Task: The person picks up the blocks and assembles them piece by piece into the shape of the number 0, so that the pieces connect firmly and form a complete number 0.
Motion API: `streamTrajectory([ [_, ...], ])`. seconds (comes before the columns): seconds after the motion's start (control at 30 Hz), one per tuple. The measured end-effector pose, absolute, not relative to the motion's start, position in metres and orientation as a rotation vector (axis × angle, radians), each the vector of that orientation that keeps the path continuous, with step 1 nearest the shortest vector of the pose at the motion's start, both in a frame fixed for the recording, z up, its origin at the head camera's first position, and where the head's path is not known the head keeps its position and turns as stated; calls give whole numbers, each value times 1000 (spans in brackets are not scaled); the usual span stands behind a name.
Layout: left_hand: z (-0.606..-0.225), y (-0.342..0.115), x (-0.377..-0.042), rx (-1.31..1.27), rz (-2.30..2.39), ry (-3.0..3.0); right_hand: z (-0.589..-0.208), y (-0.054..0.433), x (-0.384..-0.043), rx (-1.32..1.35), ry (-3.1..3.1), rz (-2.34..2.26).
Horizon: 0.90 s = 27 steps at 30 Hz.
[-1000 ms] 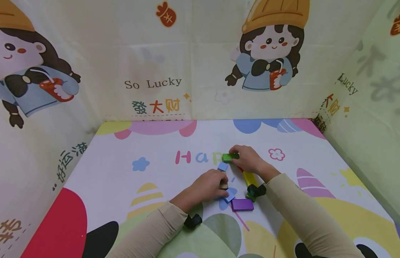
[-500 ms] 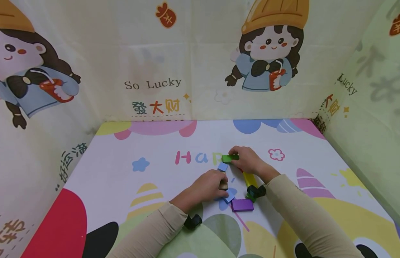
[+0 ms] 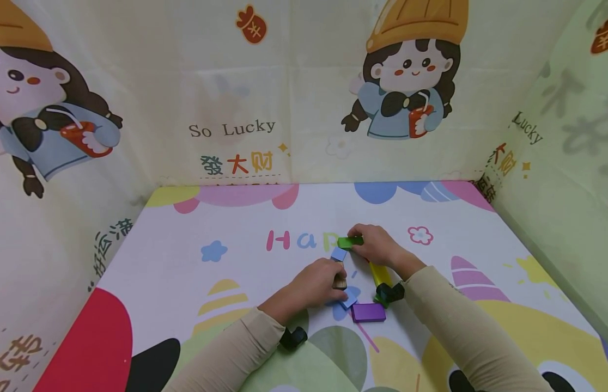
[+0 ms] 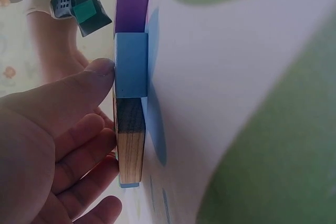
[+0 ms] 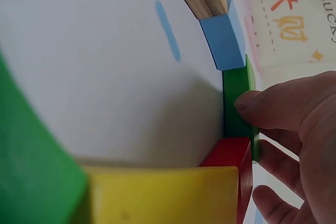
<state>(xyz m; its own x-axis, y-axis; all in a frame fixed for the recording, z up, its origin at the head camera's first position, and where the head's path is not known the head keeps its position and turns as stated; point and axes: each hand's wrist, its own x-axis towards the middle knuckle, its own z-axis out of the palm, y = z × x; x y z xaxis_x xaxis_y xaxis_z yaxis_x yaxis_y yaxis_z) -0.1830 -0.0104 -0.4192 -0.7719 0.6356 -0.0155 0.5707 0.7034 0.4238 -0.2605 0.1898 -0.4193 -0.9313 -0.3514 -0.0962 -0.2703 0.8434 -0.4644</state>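
Toy blocks stand in a ring on the printed tabletop. At its far side my right hand (image 3: 380, 244) pinches a green block (image 3: 350, 243), its thumb against the inner face in the right wrist view. That block meets a blue block (image 5: 224, 40) and a red block (image 5: 231, 157). My left hand (image 3: 315, 283) is at the ring's left side. In the left wrist view its thumb touches a second blue block (image 4: 131, 65), and its loosely bent fingers lie along the top edge of a wooden block (image 4: 131, 150). In the head view the left hand partly hides the wooden block.
A purple block (image 3: 368, 312) forms the ring's near side. A yellow block (image 3: 380, 274) and another green block (image 5: 31, 166) stand on the right, partly behind the right wrist's black camera (image 3: 390, 291). Printed cloth walls (image 3: 314, 158) border the table.
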Motion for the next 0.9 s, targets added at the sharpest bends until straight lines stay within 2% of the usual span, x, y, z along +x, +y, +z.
streamTrajectory([
  [0.9,-418,-10,-183,958,583,2751,-417,189,-258,-494,2844,-674],
])
